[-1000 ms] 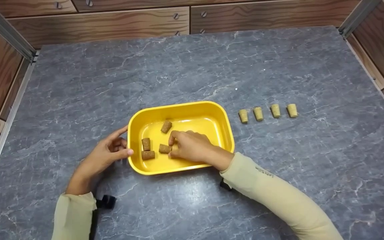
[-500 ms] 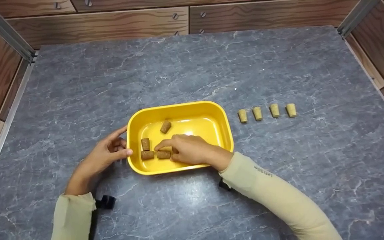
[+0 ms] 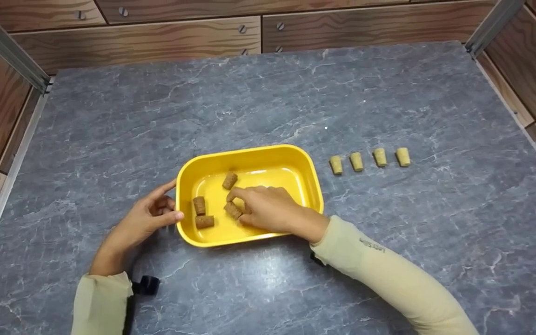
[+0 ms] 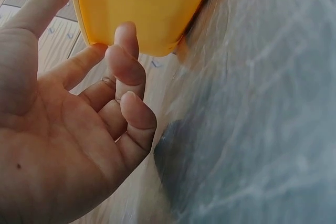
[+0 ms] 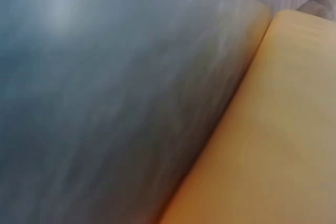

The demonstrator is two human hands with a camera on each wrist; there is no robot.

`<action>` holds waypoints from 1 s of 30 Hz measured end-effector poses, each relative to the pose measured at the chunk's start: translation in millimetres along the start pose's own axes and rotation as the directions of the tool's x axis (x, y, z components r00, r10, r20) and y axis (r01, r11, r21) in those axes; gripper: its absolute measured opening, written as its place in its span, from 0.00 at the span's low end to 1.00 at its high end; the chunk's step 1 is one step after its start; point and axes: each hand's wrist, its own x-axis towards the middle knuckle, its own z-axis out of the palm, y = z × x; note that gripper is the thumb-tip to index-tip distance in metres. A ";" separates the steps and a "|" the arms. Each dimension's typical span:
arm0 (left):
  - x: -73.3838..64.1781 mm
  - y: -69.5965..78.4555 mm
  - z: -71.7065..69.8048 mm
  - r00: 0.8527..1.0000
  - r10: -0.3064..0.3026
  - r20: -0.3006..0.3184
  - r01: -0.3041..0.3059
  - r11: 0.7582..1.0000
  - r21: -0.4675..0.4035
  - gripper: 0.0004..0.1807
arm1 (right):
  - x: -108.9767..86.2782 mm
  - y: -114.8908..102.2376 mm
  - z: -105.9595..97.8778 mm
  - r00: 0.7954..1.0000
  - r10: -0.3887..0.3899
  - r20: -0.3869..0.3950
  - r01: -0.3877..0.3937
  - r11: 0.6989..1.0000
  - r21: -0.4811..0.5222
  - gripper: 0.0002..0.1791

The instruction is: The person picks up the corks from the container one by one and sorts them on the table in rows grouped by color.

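Observation:
A yellow tub (image 3: 249, 239) stands on the table with several brown corks in it. My right hand (image 3: 270, 209) reaches inside and pinches a cork (image 3: 232, 211) between thumb and forefinger, close above the tub's floor. One cork (image 3: 230, 180) lies on its own near the far wall; two others, an upright-lying cork (image 3: 199, 205) and a crosswise cork (image 3: 204, 221), lie near the left end. My left hand (image 3: 144, 216) touches the tub's left end with thumb and forefinger, which are spread apart along it; its other fingers bend loosely, as the left wrist view shows. The right wrist view does not show the right hand's fingers.
Several paler, tapered corks (image 3: 356, 161) lie in a row on the marbled grey table (image 3: 268, 102), right of the tub. Wood-patterned panels (image 3: 142, 42) edge the back and sides. Metal posts (image 3: 493, 28) rise at the back corners.
My right hand first pushed the cork toward the near wall beside the crosswise one, then drew back slightly right with it, turning it slantwise. My left hand stays against the tub.

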 end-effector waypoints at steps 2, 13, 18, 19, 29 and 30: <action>-0.1 -0.2 0.5 1.000 -0.006 -0.004 0.006 1.000 0.002 0.41 | -3.3 3.0 -3.1 0.999 0.020 -0.037 -0.019 1.000 0.017 0.19; -0.2 -0.6 1.2 1.000 -0.008 -0.011 0.008 1.000 -0.003 0.41 | -26.8 31.3 -40.8 0.974 0.162 -0.160 -0.128 0.971 0.204 0.22; 0.2 -0.4 0.9 1.000 -0.006 -0.010 0.006 1.000 0.001 0.41 | -43.3 38.3 -55.7 0.964 0.157 -0.215 -0.096 0.958 0.271 0.22; 0.2 -0.5 0.9 1.000 -0.008 -0.010 0.008 1.000 0.000 0.41 | -46.7 38.9 -58.3 0.961 0.153 -0.229 -0.086 0.956 0.280 0.22; -0.8 -1.6 0.0 1.000 -0.002 0.017 0.003 1.000 -0.025 0.41 | -79.0 62.5 -70.7 0.926 0.199 -0.320 -0.077 0.931 0.356 0.21; -0.8 -1.4 0.0 1.000 -0.005 0.016 0.005 1.000 -0.026 0.41 | -81.3 65.9 -70.9 0.924 0.208 -0.320 -0.085 0.929 0.359 0.21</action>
